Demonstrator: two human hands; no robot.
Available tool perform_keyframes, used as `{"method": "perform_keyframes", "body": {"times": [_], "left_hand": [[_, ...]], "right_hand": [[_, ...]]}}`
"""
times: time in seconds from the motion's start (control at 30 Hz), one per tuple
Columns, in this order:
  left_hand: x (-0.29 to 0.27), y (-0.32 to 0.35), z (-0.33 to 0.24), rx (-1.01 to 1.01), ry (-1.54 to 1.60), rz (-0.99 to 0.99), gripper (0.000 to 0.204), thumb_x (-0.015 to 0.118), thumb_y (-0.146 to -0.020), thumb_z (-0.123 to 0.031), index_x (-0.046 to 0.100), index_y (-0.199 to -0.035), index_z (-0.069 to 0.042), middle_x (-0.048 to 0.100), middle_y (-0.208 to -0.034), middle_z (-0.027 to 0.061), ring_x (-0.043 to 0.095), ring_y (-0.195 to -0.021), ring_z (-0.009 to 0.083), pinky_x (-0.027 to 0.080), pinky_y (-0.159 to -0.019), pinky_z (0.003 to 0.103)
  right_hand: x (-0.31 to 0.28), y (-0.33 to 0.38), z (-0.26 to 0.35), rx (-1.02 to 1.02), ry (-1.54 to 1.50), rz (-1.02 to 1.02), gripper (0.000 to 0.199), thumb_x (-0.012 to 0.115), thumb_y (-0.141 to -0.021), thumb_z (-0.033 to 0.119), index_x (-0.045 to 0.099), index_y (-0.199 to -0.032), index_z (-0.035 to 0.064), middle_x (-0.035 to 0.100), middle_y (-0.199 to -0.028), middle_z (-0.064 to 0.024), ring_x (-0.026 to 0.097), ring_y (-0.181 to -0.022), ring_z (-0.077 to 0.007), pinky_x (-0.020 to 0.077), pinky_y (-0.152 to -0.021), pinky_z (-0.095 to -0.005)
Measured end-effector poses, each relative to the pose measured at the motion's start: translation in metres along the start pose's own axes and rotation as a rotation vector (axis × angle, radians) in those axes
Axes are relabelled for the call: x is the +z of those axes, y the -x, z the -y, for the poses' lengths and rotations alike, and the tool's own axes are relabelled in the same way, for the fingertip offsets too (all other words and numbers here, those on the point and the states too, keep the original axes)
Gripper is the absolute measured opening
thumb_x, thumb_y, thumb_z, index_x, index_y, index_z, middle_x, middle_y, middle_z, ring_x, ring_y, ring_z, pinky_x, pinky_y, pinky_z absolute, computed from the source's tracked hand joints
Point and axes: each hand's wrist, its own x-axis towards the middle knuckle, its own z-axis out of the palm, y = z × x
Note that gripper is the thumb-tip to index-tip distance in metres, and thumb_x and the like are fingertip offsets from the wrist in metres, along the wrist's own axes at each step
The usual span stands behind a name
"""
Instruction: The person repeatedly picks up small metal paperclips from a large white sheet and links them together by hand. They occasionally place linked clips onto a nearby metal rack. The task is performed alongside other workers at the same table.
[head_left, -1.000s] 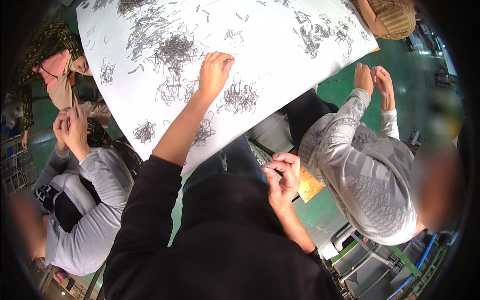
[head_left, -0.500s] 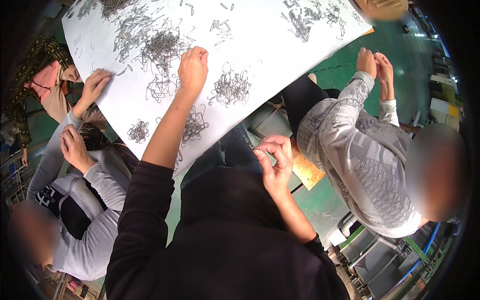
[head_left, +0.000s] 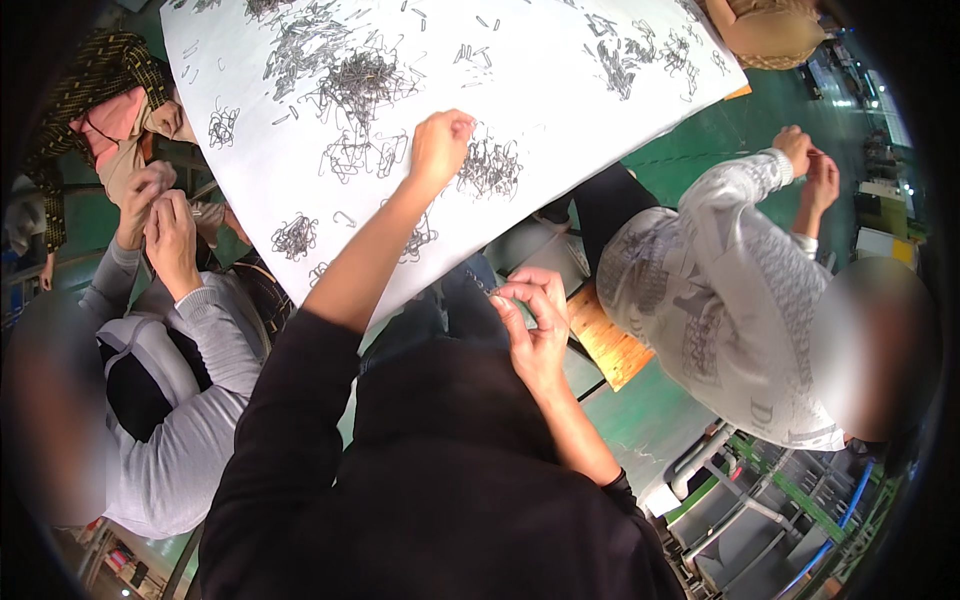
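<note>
My left hand (head_left: 440,150) reaches over the white tabletop (head_left: 560,130), its fingers pinched together beside a pile of dark bent wire hooks (head_left: 490,168). Whatever its fingertips hold, if anything, is too small to make out. Off the table's near edge, above my lap, is my right hand (head_left: 535,320), thumb and index finger pressed together. A tiny dark piece seems to show at those fingertips, but its kind is unclear. My left forearm partly covers another pile of hooks (head_left: 418,240).
A larger heap of hooks (head_left: 365,80) and straighter dark pieces (head_left: 310,50) lie farther back. Small piles (head_left: 295,237) are near the left edge. Co-workers in grey (head_left: 190,430) and patterned light clothing (head_left: 700,260) sit at either side; a wooden board (head_left: 608,340) is at right.
The view has shifted, moving the table rightward in the picture. My left hand is closer to the hook pile. The left co-worker's hand has left the table edge and joined the other.
</note>
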Motion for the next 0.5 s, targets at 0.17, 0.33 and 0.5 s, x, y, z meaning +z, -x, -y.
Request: {"method": "perform_keyframes", "body": {"times": [0.17,0.33,0.5], "left_hand": [[-0.044,0.114,-0.038,-0.165,0.604,0.251,0.018,0.071,-0.084,-0.014,0.069,-0.097,-0.001,0.071,-0.086,0.0065,0.065,-0.080,0.0108,0.051,-0.073,0.025],[-0.080,0.170,-0.075,-0.289,0.670,0.307,0.015,0.070,-0.085,-0.008,0.068,-0.097,0.002,0.070,-0.085,0.0061,0.064,-0.078,0.0087,0.051,-0.071,0.022],[-0.087,0.189,-0.080,-0.277,0.655,0.297,0.012,0.068,-0.085,-0.004,0.069,-0.097,0.000,0.070,-0.084,0.0051,0.064,-0.076,0.0079,0.050,-0.069,0.021]], "right_hand": [[0.006,0.006,-0.002,-0.016,0.024,-0.013,0.011,0.073,-0.074,0.003,0.066,-0.083,0.0045,0.059,-0.095,-0.0080,0.056,-0.091,-0.0250,0.0435,-0.083,-0.0355],[0.009,0.012,0.003,-0.022,0.037,-0.005,0.012,0.074,-0.074,0.006,0.067,-0.084,0.0059,0.059,-0.095,-0.0057,0.055,-0.091,-0.0235,0.0412,-0.082,-0.0347],[0.013,0.017,0.004,-0.024,0.059,-0.007,0.012,0.074,-0.074,0.006,0.067,-0.083,0.0061,0.060,-0.094,-0.0055,0.056,-0.090,-0.0232,0.0409,-0.082,-0.0343]]}}
